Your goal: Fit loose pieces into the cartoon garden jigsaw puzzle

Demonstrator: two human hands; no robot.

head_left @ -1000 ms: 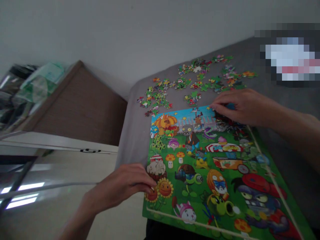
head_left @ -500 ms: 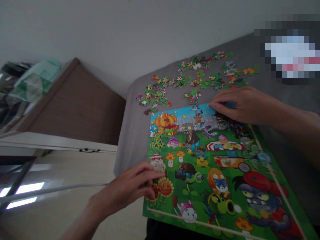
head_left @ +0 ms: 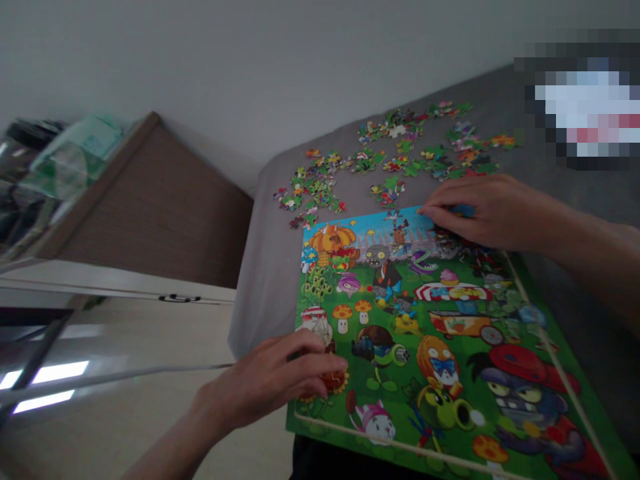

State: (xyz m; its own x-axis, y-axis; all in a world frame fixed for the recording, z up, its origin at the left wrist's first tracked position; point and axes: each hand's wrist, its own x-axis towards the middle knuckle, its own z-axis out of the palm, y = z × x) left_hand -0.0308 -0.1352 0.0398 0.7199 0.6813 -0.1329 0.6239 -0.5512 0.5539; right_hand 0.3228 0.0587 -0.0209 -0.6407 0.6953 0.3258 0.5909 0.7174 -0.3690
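Note:
A jigsaw puzzle board [head_left: 385, 383] with a printed cartoon scene of plants and zombies lies on the grey cloth surface, close in front of me. On the board's left side, my left hand [head_left: 280, 373] rests with fingers stretched out, partly covering the picture of a sunflower [head_left: 336, 381]. My right hand [head_left: 477, 207] is at the far edge, thumb and forefinger pressed together by the blue sky strip. Whatever lies between those fingertips is hidden. Loose jigsaw pieces [head_left: 387, 191] lie just beyond that edge.
More loose pieces [head_left: 315, 183] spread across the grey cloth [head_left: 267, 267] toward the wall. A brown-sided cabinet [head_left: 190, 207] stands at left, with bags [head_left: 75, 157] on top. At upper right, a blurred-out object [head_left: 585, 107] lies on the cloth.
My left hand has slid slightly right over the board, its fingers now covering more of the sunflower. The right hand stays at the far edge.

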